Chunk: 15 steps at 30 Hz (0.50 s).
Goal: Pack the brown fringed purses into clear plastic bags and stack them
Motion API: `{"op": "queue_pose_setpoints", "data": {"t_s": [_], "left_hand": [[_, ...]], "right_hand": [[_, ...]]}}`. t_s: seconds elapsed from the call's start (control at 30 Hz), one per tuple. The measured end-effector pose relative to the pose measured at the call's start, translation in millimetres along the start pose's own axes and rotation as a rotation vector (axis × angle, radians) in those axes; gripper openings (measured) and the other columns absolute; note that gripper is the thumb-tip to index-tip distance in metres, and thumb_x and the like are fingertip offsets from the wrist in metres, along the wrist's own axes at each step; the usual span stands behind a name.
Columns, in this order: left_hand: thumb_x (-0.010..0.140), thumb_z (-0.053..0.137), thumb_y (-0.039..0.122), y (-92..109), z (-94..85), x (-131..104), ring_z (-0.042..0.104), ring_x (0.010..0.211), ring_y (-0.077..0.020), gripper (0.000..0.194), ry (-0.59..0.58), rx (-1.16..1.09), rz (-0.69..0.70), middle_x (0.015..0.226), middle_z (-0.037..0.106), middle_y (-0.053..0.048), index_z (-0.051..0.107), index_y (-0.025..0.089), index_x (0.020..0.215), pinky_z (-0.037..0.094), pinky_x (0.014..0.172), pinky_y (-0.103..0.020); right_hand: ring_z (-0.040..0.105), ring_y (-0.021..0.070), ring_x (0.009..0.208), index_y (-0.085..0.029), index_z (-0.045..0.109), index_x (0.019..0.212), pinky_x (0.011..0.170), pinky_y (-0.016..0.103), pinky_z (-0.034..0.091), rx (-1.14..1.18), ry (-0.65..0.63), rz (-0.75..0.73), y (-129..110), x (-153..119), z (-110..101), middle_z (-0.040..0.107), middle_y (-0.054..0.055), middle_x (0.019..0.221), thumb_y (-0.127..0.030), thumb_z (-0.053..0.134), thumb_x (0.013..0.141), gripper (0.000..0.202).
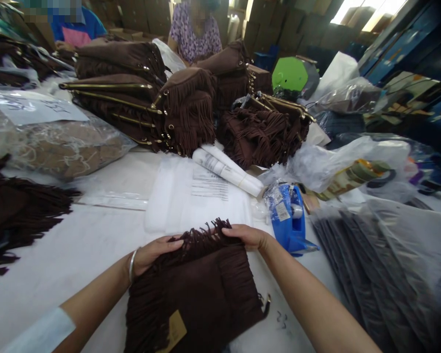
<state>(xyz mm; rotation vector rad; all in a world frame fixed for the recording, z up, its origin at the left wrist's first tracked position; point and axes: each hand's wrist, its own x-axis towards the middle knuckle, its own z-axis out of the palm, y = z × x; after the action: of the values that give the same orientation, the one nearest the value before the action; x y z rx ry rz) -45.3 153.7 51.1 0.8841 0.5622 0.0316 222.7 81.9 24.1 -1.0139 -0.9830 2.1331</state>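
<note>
A dark brown fringed bag (202, 289) lies in front of me, a tan tag on its lower part and a metal-tipped piece sticking out at its right side. My left hand (156, 251) grips its far left corner, thumb on top of the fringe. At the far right corner my right hand (244, 236) holds the same bag, thumb over the fringe and fingers mostly hidden beneath. Just beyond the hands lies a stack of white plastic bags (172, 196), with a rolled white bundle (230, 171) on its far side.
Brown fringed bags (189, 108) are piled across the back. A blue tape dispenser (288, 220) stands right of my right hand. Dark wrapped items (360, 264) lie at the right, a clear sack (73, 147) and brown fringe (18, 211) at the left. Two people (196, 29) are across the table.
</note>
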Motion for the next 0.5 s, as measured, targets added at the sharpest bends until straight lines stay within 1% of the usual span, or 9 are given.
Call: {"op": "queue_pose_setpoints", "data": {"t_s": [0.07, 0.13, 0.2, 0.27, 0.33, 0.37, 0.43, 0.47, 0.5], "left_hand": [[0.085, 0.054, 0.042, -4, 8.0, -9, 0.055, 0.115, -0.0281, 0.042, -0.005, 0.335, 0.080, 0.123, 0.061, -0.008, 0.060, 0.021, 0.120, 0.037, 0.104, -0.044], [0.088, 0.050, 0.037, -17, 18.6, -20, 0.044, 0.126, -0.0260, 0.039, -0.035, 0.765, 0.179, 0.132, 0.054, -0.003, 0.055, 0.028, 0.125, 0.028, 0.110, -0.045], [0.087, 0.052, 0.033, -40, 30.6, -29, 0.032, 0.134, -0.0262, 0.046, -0.056, 1.125, 0.307, 0.141, 0.043, -0.001, 0.046, 0.032, 0.132, 0.020, 0.112, -0.049], [0.084, 0.057, 0.030, -67, 41.9, -36, 0.025, 0.136, -0.0273, 0.056, -0.032, 1.329, 0.417, 0.145, 0.036, -0.002, 0.038, 0.031, 0.137, 0.018, 0.111, -0.053], [0.083, 0.059, 0.031, -90, 51.3, -41, 0.025, 0.137, -0.0264, 0.057, 0.015, 1.412, 0.492, 0.144, 0.038, -0.002, 0.040, 0.030, 0.136, 0.019, 0.112, -0.053], [0.084, 0.058, 0.031, -98, 55.4, -43, 0.027, 0.136, -0.0253, 0.053, 0.039, 1.416, 0.527, 0.142, 0.042, -0.002, 0.042, 0.029, 0.134, 0.020, 0.112, -0.051], [0.086, 0.056, 0.032, -107, 63.4, -46, 0.031, 0.134, -0.0239, 0.043, 0.058, 1.389, 0.578, 0.137, 0.048, -0.002, 0.050, 0.028, 0.128, 0.022, 0.113, -0.048], [0.087, 0.055, 0.032, -108, 67.7, -47, 0.033, 0.133, -0.0236, 0.039, 0.061, 1.367, 0.590, 0.135, 0.050, -0.003, 0.053, 0.028, 0.125, 0.023, 0.113, -0.047], [0.087, 0.054, 0.031, -106, 72.2, -49, 0.036, 0.132, -0.0233, 0.035, 0.066, 1.343, 0.590, 0.133, 0.053, -0.003, 0.056, 0.027, 0.122, 0.025, 0.112, -0.046]], "right_hand": [[0.058, 0.0215, 0.108, -0.017, 0.058, 0.120, 0.098, 0.037, 0.041, -0.294, 0.001, -0.084, -10, -12, 15, 0.066, 0.006, 0.112, -0.044, 0.052, 0.088, 0.042], [0.053, 0.0208, 0.116, -0.025, 0.056, 0.124, 0.103, 0.039, 0.036, -0.645, 0.033, -0.183, -10, -25, 33, 0.062, 0.002, 0.120, -0.035, 0.049, 0.091, 0.036], [0.040, 0.0202, 0.128, -0.029, 0.048, 0.132, 0.110, 0.042, 0.025, -0.929, 0.086, -0.270, 3, -38, 54, 0.054, 0.002, 0.131, -0.030, 0.046, 0.092, 0.040], [0.023, 0.0206, 0.137, -0.026, 0.036, 0.139, 0.113, 0.046, 0.013, -1.072, 0.135, -0.311, 26, -51, 74, 0.040, 0.005, 0.143, -0.032, 0.047, 0.092, 0.049], [0.015, 0.0215, 0.139, -0.023, 0.031, 0.142, 0.113, 0.048, 0.009, -1.059, 0.176, -0.332, 52, -64, 91, 0.030, 0.008, 0.148, -0.039, 0.050, 0.090, 0.057], [0.017, 0.0216, 0.139, -0.023, 0.035, 0.140, 0.113, 0.048, 0.010, -1.004, 0.185, -0.346, 62, -71, 97, 0.031, 0.008, 0.147, -0.042, 0.050, 0.090, 0.055], [0.034, 0.0213, 0.133, -0.024, 0.051, 0.128, 0.111, 0.047, 0.019, -0.795, 0.204, -0.401, 71, -83, 104, 0.049, 0.007, 0.136, -0.044, 0.043, 0.093, 0.041], [0.046, 0.0214, 0.124, -0.023, 0.061, 0.117, 0.108, 0.046, 0.027, -0.662, 0.225, -0.446, 69, -86, 104, 0.060, 0.007, 0.123, -0.044, 0.038, 0.094, 0.038], [0.056, 0.0216, 0.114, -0.022, 0.067, 0.104, 0.104, 0.045, 0.034, -0.535, 0.268, -0.502, 63, -88, 102, 0.068, 0.007, 0.108, -0.044, 0.033, 0.096, 0.042]]}}
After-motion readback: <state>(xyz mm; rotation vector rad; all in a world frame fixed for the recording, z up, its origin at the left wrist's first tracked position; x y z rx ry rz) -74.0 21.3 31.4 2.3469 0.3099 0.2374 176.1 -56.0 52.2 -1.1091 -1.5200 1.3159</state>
